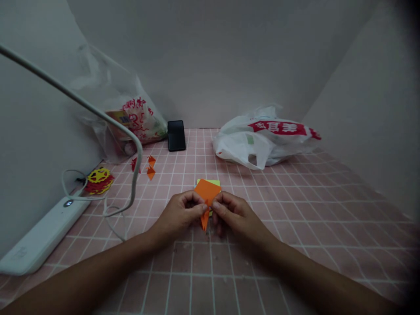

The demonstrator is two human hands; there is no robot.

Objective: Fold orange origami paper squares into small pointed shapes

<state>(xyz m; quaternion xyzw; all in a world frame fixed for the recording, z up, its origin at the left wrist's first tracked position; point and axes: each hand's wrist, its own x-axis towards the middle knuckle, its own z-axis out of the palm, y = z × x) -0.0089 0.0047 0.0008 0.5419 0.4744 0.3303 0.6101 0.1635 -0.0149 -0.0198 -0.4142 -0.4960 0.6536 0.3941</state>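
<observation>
Head view: folded orange paper [207, 189] located between both hands, overlapping a yellow sheet [215, 182]. Left hand [182, 214] pinches its left side between thumb and fingers; right hand [236, 213] grips the right side likewise.

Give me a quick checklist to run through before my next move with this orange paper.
1. Left hand on the orange paper: ok, thumb and fingers pinch it.
2. Right hand at the paper's right side: ok.
3. Creases sharp and lined up: cannot tell, too small.
4. Yellow paper fully uncovered: not ok, the orange paper hides part of it.
5. White cable clear of both hands: ok, left of them.
</observation>
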